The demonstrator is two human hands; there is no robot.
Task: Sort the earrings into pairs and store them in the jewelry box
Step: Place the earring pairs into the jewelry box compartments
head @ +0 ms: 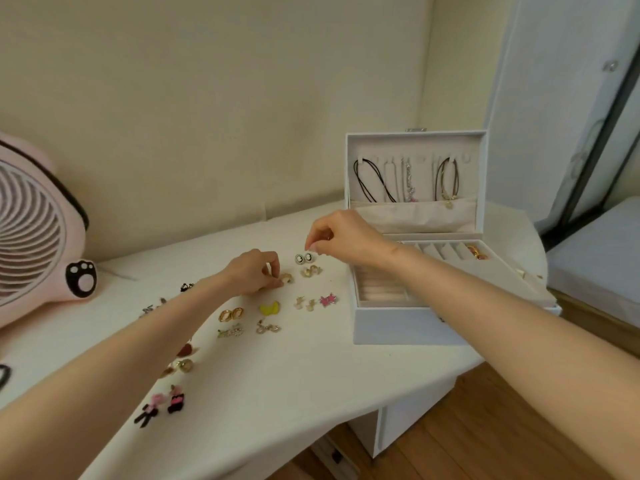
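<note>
Pairing seems in hand: left hand (pixel 254 271) pinches a gold earring (pixel 286 278); right hand (pixel 343 237), fingers narrow, hold untellable, above 2 cameo studs (pixel 304 258). Next: jewelry box (pixel 398 325), 3 o'clock.

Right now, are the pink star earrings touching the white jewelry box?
Apart. The head view shows bare table between the pink star earrings and the jewelry box.

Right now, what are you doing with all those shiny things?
A person is sorting earrings into pairs on the white table. The left hand pinches a gold earring; the right hand hovers, fingertips pinched, just above a black-and-white round pair, though I can't tell if it holds anything. Other pairs, like the yellow pair and pink pair, lie side by side. The jewelry box stands open at the right.
</note>
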